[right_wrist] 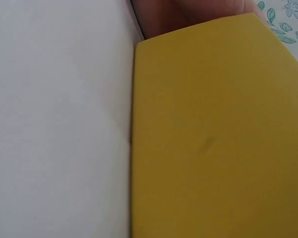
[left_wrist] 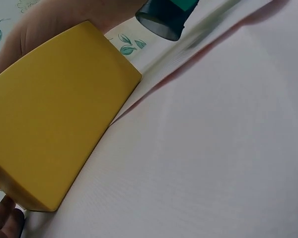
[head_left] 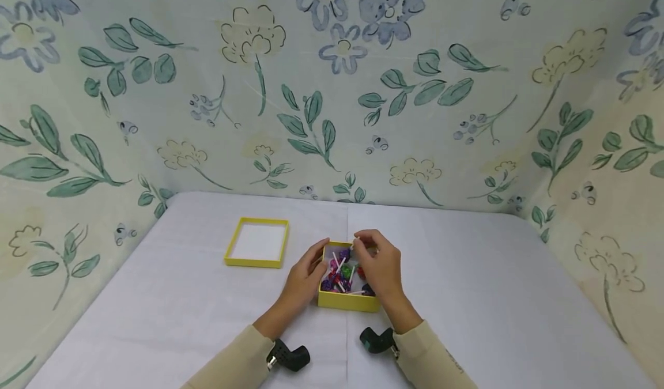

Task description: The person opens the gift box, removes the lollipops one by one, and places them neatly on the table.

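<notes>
A yellow box (head_left: 349, 302) without its cover stands on the white-covered table, holding several lollipops (head_left: 346, 271) in purple, green, red and pink wrappers with white sticks. My left hand (head_left: 304, 275) holds the box by its left side, its thumb near the rim. Over the box's right side, my right hand (head_left: 381, 263) pinches a lollipop by its white stick at the far edge; its fingers partly hide this. In the left wrist view the yellow box wall (left_wrist: 64, 109) covers much of the hands. The right wrist view shows mostly the box's yellow side (right_wrist: 213, 129).
A yellow-rimmed box lid (head_left: 254, 263) lies to the left of the box, farther back, its white inside facing up. The white tablecloth (head_left: 493, 297) runs back to a floral curtain (head_left: 332, 89). Dark wrist cameras (head_left: 290, 357) sit at both cuffs.
</notes>
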Demonstrator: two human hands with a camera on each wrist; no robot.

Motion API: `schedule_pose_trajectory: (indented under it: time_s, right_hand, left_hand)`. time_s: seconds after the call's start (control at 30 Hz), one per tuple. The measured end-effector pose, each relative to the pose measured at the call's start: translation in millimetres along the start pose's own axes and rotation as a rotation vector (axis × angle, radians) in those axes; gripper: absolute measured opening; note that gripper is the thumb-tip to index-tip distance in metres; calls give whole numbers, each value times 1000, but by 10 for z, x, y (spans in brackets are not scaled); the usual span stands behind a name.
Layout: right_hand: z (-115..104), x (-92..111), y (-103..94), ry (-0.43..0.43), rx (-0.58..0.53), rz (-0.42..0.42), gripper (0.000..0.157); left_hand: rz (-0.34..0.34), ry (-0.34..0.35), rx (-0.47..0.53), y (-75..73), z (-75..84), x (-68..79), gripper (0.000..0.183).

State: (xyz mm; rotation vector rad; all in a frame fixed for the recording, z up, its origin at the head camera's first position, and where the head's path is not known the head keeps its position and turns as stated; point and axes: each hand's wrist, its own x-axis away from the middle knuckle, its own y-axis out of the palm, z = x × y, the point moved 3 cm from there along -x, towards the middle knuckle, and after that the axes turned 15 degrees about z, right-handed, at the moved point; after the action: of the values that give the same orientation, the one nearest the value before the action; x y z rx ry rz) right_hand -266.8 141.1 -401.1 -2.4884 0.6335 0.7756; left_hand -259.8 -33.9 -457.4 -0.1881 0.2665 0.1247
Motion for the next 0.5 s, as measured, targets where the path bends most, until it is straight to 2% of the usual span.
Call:
schedule_pose_trajectory:
  time_s: [0.27, 0.5]
  right_hand:
    - [21, -111, -44, 143, -78, -33, 9]
    - [56, -289, -125, 264, -125, -44, 12]
  left_hand:
    - [-4, -13, 17, 27, 27, -29, 48]
    - [1, -35, -15, 40, 35, -82, 47]
